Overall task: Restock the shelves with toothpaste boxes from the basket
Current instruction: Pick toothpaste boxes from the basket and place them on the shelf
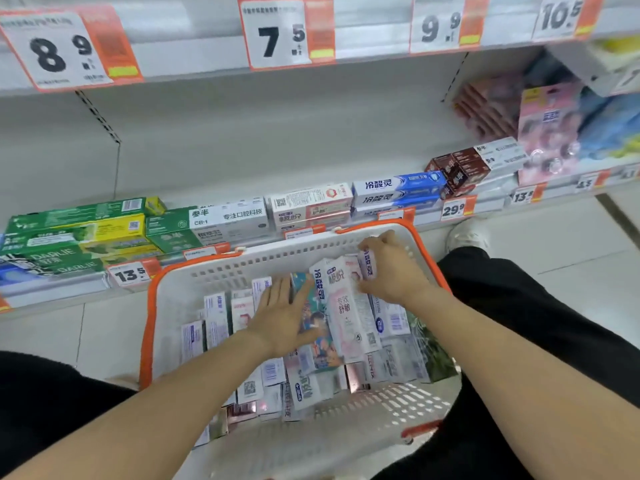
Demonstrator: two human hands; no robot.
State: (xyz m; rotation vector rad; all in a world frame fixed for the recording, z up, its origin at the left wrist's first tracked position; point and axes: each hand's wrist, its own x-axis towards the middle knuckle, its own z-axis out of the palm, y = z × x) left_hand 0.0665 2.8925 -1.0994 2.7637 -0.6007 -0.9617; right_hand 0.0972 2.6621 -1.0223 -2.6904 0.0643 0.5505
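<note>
A white basket with an orange rim [149, 327] sits on the floor between my knees, holding several toothpaste boxes. My left hand [284, 313] lies flat, fingers straight, against the side of a colourful box [317, 327] standing in the basket. My right hand [391, 268] curls round the top of a white and purple box [367, 266] at the basket's far right. Between my hands stands a tall white and pink box [346, 306]. The low shelf [485, 206] behind the basket carries rows of green, white and blue toothpaste boxes.
Price tags [128, 273] hang along the shelf edge. A higher shelf [207, 57] with large price cards runs across the top. Pink and blue packs [550, 133] stand at the right. A white shoe [467, 233] rests on the tiled floor beside the basket.
</note>
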